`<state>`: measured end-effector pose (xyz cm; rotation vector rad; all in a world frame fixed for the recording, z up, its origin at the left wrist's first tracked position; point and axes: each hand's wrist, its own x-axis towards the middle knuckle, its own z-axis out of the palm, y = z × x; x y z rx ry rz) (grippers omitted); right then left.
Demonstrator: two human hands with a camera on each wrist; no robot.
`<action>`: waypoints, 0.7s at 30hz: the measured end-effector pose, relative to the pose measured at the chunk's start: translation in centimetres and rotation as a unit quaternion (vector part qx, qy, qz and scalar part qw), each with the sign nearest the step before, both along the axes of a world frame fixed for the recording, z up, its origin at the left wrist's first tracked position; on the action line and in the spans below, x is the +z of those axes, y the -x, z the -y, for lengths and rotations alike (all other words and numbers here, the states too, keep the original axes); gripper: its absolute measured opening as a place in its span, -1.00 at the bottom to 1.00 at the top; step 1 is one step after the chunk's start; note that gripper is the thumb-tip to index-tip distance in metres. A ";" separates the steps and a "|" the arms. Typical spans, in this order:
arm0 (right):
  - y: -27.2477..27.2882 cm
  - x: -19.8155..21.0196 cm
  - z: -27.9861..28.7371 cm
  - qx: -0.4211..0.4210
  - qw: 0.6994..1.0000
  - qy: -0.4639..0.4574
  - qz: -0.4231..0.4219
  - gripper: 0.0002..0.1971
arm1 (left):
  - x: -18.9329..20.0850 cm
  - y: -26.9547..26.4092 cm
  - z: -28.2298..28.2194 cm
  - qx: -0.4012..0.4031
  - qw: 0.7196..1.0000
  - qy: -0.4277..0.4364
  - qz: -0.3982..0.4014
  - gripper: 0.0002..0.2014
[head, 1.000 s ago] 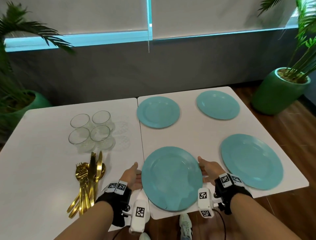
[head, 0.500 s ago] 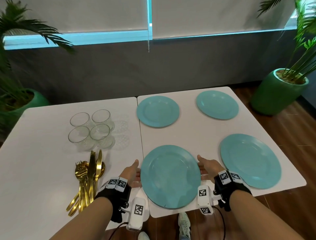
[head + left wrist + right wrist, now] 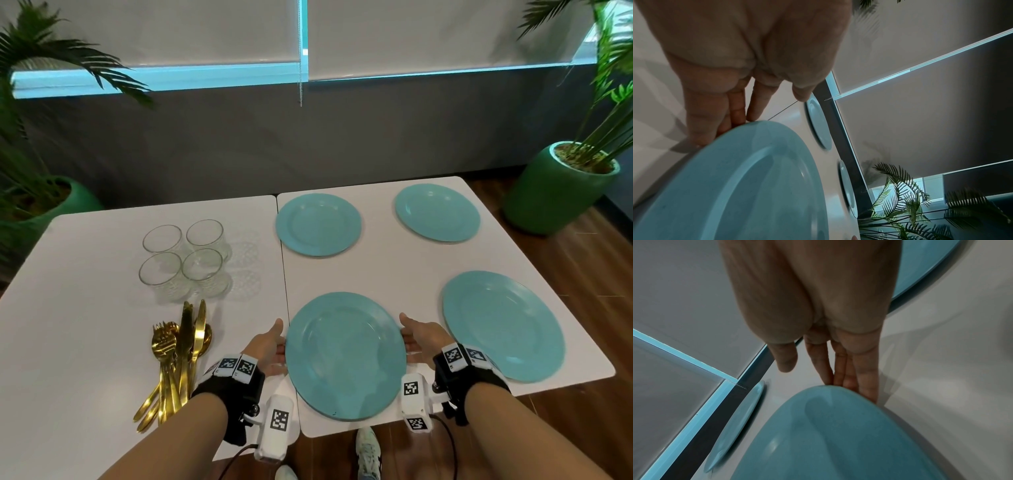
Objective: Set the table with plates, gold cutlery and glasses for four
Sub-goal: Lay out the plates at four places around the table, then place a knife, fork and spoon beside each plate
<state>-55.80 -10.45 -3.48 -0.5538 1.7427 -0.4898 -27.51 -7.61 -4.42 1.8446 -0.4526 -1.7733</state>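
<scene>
Four teal plates lie on the right white table (image 3: 394, 274). The near left plate (image 3: 346, 356) has a hand at each side. My left hand (image 3: 277, 341) touches its left rim, and its straight fingers (image 3: 735, 105) reach under the plate (image 3: 748, 186) with the thumb lifted off. My right hand (image 3: 409, 334) mirrors this at the right rim, its fingers (image 3: 846, 369) straight under the plate (image 3: 838, 434). The other plates are at near right (image 3: 501, 325), far left (image 3: 318, 224) and far right (image 3: 437, 212). Several clear glasses (image 3: 185, 257) and a pile of gold cutlery (image 3: 178, 353) sit on the left table (image 3: 85, 325).
Two white tables stand side by side with a narrow seam between them. Green potted plants stand on the floor at far right (image 3: 558, 188) and far left (image 3: 51, 202). A grey wall and window blinds are behind. My shoes show below the table's front edge.
</scene>
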 end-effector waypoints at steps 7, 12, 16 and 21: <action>-0.9 2.0 2.3 0.126 0.980 0.023 -0.151 -0.69 | 2.4 -1.1 1.0 0.006 0.997 0.027 0.068 -0.63; -7.2 5.3 4.8 0.155 0.974 0.133 -0.103 -0.79 | 4.4 -5.8 0.9 0.050 0.978 0.117 0.165 -0.86; -14.5 6.6 4.5 0.235 0.959 0.154 -0.034 -0.87 | 4.7 -11.5 -1.3 0.041 0.911 0.066 0.406 -0.74; -21.9 5.4 1.9 0.399 0.910 0.110 -0.033 -0.84 | 1.6 -16.9 -5.2 -0.001 0.913 -0.060 0.403 -0.78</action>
